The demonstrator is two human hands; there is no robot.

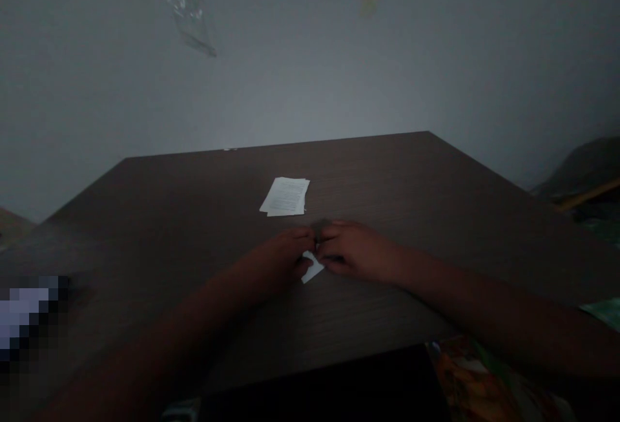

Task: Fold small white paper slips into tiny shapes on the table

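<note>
L hand [285, 251] & R hand [356, 251] meet fingertip to fingertip at frame centre, fingers narrow, both pinching a white scrap [312, 268] on the table [436, 183]. Looks mid-fold or mid-tear; too dim to tell which. Going on needs a firm two-sided pinch. Sheets [285, 197] lie just above, apart.

You see a small white paper scrap [312, 268] just below the centre of the frame, lying tilted on the dark bench [184, 215]. Its upper part is hidden under your left hand [285, 255] and right hand [356, 253]; one pale corner points toward the lower left.
</note>
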